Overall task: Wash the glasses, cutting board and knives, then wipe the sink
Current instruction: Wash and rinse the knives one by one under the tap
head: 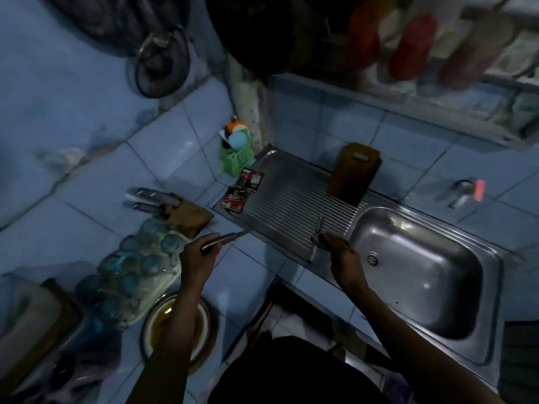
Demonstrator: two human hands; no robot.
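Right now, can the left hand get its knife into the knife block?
Probably yes. The left hand grips a knife just right of the knife block, with bare tile between them. Two handles already sit in the block; whether a slot is free cannot be seen.

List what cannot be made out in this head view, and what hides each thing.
- Right hand: its fingers cover what they touch on the drainboard; dim light.
- Glasses: blurred, count unclear.
- Shelf items: motion blur.
- Bowl: partly behind the left forearm.
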